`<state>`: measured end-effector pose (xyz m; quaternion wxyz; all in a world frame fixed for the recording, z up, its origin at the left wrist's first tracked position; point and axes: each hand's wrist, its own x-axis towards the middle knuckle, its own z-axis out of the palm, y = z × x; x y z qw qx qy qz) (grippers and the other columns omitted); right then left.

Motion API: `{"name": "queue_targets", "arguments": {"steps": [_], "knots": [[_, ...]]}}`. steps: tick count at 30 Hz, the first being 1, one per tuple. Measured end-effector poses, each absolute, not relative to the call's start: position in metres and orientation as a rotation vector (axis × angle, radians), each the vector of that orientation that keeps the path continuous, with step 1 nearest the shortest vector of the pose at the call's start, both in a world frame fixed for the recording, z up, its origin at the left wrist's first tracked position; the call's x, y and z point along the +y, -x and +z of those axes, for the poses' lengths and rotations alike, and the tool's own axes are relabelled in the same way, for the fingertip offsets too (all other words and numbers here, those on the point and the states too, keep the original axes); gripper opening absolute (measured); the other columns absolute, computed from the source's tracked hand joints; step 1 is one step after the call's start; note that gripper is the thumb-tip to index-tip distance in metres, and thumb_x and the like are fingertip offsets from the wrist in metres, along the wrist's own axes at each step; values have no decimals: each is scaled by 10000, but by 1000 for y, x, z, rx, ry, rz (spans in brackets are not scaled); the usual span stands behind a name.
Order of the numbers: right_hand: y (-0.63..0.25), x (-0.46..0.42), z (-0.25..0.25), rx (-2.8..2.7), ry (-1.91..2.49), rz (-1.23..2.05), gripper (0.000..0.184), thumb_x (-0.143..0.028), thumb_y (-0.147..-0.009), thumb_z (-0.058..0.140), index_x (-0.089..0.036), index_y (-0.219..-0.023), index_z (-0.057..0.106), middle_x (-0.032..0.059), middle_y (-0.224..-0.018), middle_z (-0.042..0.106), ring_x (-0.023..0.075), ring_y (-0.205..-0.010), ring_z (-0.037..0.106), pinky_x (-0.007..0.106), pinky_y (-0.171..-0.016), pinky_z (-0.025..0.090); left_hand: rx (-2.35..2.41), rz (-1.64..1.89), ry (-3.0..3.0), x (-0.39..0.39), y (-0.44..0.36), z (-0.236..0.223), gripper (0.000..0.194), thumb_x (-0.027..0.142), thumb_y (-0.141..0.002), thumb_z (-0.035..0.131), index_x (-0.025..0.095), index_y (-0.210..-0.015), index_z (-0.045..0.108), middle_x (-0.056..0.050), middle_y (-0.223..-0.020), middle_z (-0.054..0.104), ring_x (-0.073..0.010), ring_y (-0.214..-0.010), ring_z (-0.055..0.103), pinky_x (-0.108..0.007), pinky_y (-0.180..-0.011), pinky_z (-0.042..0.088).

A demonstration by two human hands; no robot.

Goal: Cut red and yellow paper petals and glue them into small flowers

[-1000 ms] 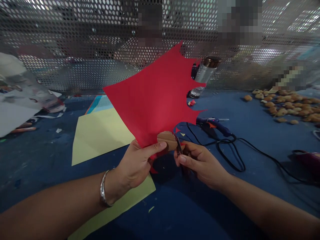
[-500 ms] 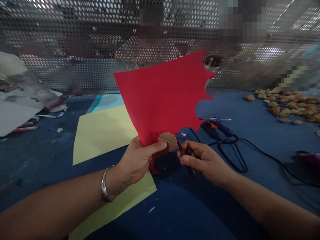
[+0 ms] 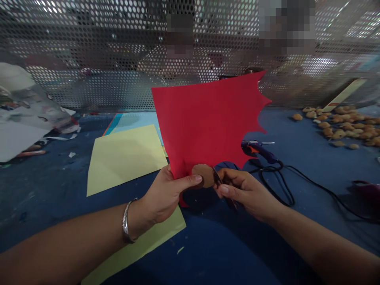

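A sheet of red paper stands up in front of me, with scalloped cuts along its right and lower edges. My left hand grips its lower left part, the thumb pressing a round brown cardboard disc against the red sheet. My right hand is closed around a pair of dark scissors. Their blades meet the right edge of the disc, where the red paper is cut. Fingers hide most of the scissor handles. Below my left hand hangs a curled red strip.
Yellow paper sheets lie on the blue table at left, over a light blue one. A glue gun with a black cord rests at right. Brown shells are heaped far right; a plastic bottle leans at left. Perforated metal panel stands behind.
The red sheet has shifted right and slightly down and has turned a little, with the disc. Both hands have moved slightly, keeping their holds.
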<state>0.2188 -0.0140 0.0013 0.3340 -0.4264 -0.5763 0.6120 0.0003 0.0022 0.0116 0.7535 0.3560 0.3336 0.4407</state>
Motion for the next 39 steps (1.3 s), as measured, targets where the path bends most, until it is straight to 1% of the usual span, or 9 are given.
{"name": "queue_targets", "arguments": {"steps": [9,14,17,22,27,30,33,36,39], "knots": [[-222,-15,1,-1532,1165,1583,520,-688,-863,746,-194,-806,590,-40,-674,539,63,-475,427,211,-426,348,790,970,-879,2,1,4,232,274,-717,924,150,-749,730,-14,-764,707,-149,-762,655,-295,-762,571],[-224,-14,2,-1571,1203,1538,556,-708,-859,734,-178,-739,617,-29,-679,516,61,-495,399,222,-430,289,767,981,-917,4,3,5,350,293,-701,951,152,-919,715,-16,-853,733,-160,-806,685,-315,-805,588],[-225,-14,3,-1599,1224,1507,610,-734,-837,733,-161,-654,633,10,-752,551,60,-528,407,238,-444,284,812,988,-1036,6,7,3,369,336,-732,944,146,-916,686,-16,-831,716,-148,-769,665,-293,-746,575],[-227,-16,-1,-1511,1480,1574,717,-871,-720,721,-184,-572,582,-71,-468,332,53,-420,254,264,-424,152,835,978,-1111,9,9,4,362,373,-759,921,143,-862,662,-26,-793,711,-150,-745,657,-296,-733,561],[-223,-19,-2,-1376,1526,1585,739,-910,-704,692,-171,-702,680,-31,-508,501,59,-402,312,258,-406,164,752,974,-1075,7,7,10,371,330,-750,924,153,-954,669,-28,-807,741,-159,-765,682,-310,-790,574],[-218,-20,-1,-1366,1501,1589,736,-910,-720,680,-174,-726,684,-35,-518,499,62,-414,312,255,-412,180,757,1004,-1010,6,5,12,426,311,-731,934,164,-1020,658,-18,-810,742,-161,-769,693,-312,-793,583],[-216,-20,2,-1401,1429,1526,697,-868,-803,644,-174,-750,685,-17,-568,526,87,-488,402,251,-465,271,809,1057,-922,9,4,11,491,290,-702,945,170,-1082,659,-28,-879,763,-175,-805,717,-324,-804,596],[-215,-22,4,-1471,1415,1454,657,-826,-868,611,-179,-789,693,6,-636,569,114,-567,488,256,-514,352,840,1121,-945,13,5,11,415,261,-735,905,171,-1060,665,-31,-894,761,-179,-824,713,-325,-810,585],[-214,-25,5,-1494,1454,1491,676,-840,-903,537,-186,-868,706,8,-668,564,127,-576,511,254,-494,369,857,1158,-989,16,6,12,301,221,-768,858,187,-991,658,-11,-829,740,-172,-819,698,-319,-820,572]]}}
